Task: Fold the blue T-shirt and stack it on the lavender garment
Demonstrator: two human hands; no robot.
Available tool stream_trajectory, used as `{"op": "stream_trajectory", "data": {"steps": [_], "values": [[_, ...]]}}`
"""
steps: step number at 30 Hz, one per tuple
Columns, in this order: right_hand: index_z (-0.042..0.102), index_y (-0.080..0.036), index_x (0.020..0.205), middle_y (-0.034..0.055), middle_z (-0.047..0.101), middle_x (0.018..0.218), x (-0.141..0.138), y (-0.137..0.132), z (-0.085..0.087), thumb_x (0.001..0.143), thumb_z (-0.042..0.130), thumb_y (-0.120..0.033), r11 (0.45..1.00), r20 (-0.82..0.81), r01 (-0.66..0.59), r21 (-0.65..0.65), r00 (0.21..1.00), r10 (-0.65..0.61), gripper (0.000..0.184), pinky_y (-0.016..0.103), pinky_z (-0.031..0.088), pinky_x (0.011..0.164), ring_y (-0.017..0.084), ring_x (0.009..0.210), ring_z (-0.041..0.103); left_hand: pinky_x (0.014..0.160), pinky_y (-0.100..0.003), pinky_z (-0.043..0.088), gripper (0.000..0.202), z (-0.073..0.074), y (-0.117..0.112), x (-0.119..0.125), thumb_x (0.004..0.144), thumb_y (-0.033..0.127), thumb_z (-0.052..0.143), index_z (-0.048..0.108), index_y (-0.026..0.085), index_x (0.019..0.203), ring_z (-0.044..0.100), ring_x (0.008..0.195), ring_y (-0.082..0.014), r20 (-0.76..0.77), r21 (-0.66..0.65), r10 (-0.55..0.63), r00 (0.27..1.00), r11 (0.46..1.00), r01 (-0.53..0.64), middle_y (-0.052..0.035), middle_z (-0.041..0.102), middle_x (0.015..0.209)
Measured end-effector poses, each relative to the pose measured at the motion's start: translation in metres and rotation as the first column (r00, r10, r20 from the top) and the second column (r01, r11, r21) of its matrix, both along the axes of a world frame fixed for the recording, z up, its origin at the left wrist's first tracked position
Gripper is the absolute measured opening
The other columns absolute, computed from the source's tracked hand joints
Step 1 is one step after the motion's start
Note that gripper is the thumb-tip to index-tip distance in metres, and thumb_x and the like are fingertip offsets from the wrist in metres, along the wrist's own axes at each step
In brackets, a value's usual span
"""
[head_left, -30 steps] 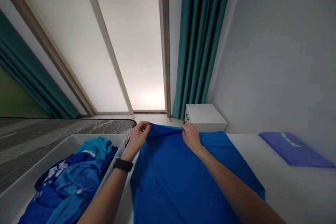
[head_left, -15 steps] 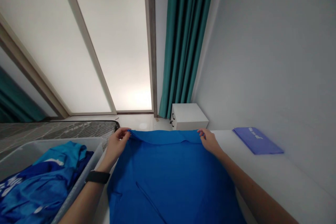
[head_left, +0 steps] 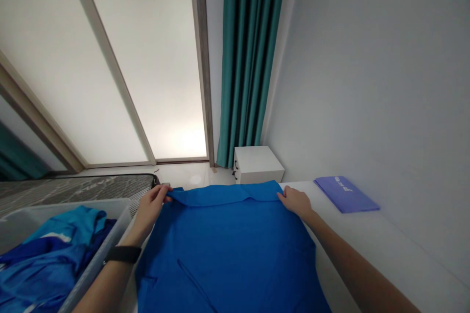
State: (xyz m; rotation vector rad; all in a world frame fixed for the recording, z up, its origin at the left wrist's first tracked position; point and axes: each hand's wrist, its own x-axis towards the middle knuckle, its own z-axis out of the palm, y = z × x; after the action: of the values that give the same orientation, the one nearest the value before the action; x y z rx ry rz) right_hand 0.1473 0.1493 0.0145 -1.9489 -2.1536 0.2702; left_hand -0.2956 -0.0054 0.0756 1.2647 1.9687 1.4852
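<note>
A plain blue cloth garment (head_left: pixel 227 249) is spread in front of me over the white table, its far edge turned back in a strip. Near its lower left runs a thin dark line like a cord or crease; I cannot tell which. My left hand (head_left: pixel 152 205), with a black band on the wrist, pinches the far left corner of the cloth. At the far right corner, the thumb and fingers of my right hand (head_left: pixel 295 201) are closed on the folded edge. The near part of the garment runs out of view.
On the left, a translucent plastic bin (head_left: pixel 123 212) holds crumpled blue clothes (head_left: pixel 55 259). A folded purple cloth (head_left: pixel 347 195) with white print lies on the white table (head_left: pixel 370 244) by the wall. Beyond stand a small white cabinet (head_left: pixel 259 161) and a green curtain (head_left: pixel 249 68).
The view has shifted slightly, so most things sit further left. My left hand has moved left and slightly down with its corner; both hands keep hold of the garment.
</note>
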Motion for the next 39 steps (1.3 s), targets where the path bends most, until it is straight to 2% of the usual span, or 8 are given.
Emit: {"op": "stream_trajectory", "data": {"steps": [5,10,13,17,21,25,31,39], "values": [[0.060,-0.016,0.079,0.0177,0.070,0.090,-0.006,0.000,0.001,0.082,0.064,-0.034,1.000,-0.082,0.008,-0.003,0.997,-0.008,0.018,0.044,0.040,0.085,0.034,0.094,0.066,0.063,-0.029,0.048,0.040,-0.005,0.002,0.003,0.067,0.057,0.064,0.066,0.019,0.078,0.063,0.065,-0.0206,0.054,0.001,-0.014,0.998,1.000,0.014,-0.0011,0.067,0.065],[0.053,-0.021,0.069,0.0055,0.067,0.073,-0.008,0.006,0.005,0.079,0.062,-0.024,1.000,-0.339,0.003,-0.006,0.941,-0.005,0.013,0.033,0.043,0.076,0.025,0.084,0.066,0.063,-0.030,0.050,0.044,-0.010,0.004,0.003,0.063,0.056,0.070,0.065,0.018,0.084,0.065,0.064,-0.0200,0.131,0.031,-0.008,0.991,1.000,0.004,-0.0016,0.069,0.068],[0.052,-0.022,0.078,0.0012,0.065,0.068,-0.010,0.013,0.009,0.083,0.055,-0.027,1.000,-0.549,0.013,-0.005,0.836,-0.014,0.007,0.028,0.045,0.064,0.019,0.069,0.065,0.064,-0.031,0.053,0.043,-0.014,0.008,0.001,0.063,0.052,0.071,0.064,0.017,0.086,0.066,0.065,-0.0199,0.217,0.053,0.010,0.976,0.998,-0.022,-0.0011,0.068,0.067],[0.049,-0.022,0.095,-0.0013,0.064,0.064,-0.019,0.024,0.014,0.083,0.052,-0.028,0.998,-0.792,0.058,-0.025,0.608,-0.055,0.014,0.024,0.046,0.050,0.018,0.060,0.064,0.066,-0.033,0.057,0.026,-0.010,0.021,0.000,0.070,0.036,0.069,0.060,0.019,0.087,0.068,0.062,-0.0184,0.414,0.056,0.035,0.909,0.996,-0.064,0.0010,0.065,0.065],[0.049,-0.023,0.107,-0.0025,0.066,0.068,-0.032,0.036,0.021,0.079,0.055,-0.024,0.995,-0.933,0.088,-0.042,0.354,-0.070,0.029,0.026,0.055,0.055,0.017,0.064,0.069,0.063,-0.030,0.057,0.017,0.002,0.041,-0.002,0.074,0.027,0.068,0.059,0.016,0.084,0.067,0.061,-0.0160,0.439,0.020,0.040,0.898,0.998,-0.055,-0.0006,0.065,0.067],[0.060,-0.020,0.094,0.0013,0.067,0.070,-0.041,0.048,0.029,0.080,0.058,-0.021,0.995,-0.979,0.070,-0.072,0.186,-0.084,0.015,0.026,0.059,0.059,0.017,0.065,0.070,0.063,-0.031,0.057,0.022,0.015,0.061,-0.011,0.072,0.029,0.072,0.059,0.016,0.084,0.068,0.065,-0.0159,0.415,0.002,0.005,0.910,1.000,-0.007,-0.0012,0.064,0.071],[0.063,-0.019,0.089,0.0044,0.069,0.082,-0.042,0.058,0.037,0.084,0.057,-0.018,0.993,-0.994,0.073,-0.094,0.048,-0.097,0.008,0.025,0.061,0.061,0.016,0.070,0.072,0.062,-0.029,0.055,0.023,0.029,0.074,-0.028,0.070,0.029,0.072,0.060,0.017,0.084,0.067,0.073,-0.0161,0.386,-0.002,-0.022,0.922,1.000,0.025,-0.0029,0.066,0.081],[0.063,-0.021,0.091,0.0052,0.071,0.087,-0.040,0.058,0.033,0.081,0.059,-0.019,0.989,-0.990,0.033,-0.144,-0.005,-0.144,0.011,0.031,0.061,0.068,0.019,0.081,0.072,0.062,-0.029,0.055,0.026,0.025,0.071,-0.033,0.069,0.031,0.070,0.062,0.018,0.089,0.067,0.083,-0.0192,0.389,0.001,-0.011,0.921,1.000,0.011,-0.0052,0.066,0.088]]}}
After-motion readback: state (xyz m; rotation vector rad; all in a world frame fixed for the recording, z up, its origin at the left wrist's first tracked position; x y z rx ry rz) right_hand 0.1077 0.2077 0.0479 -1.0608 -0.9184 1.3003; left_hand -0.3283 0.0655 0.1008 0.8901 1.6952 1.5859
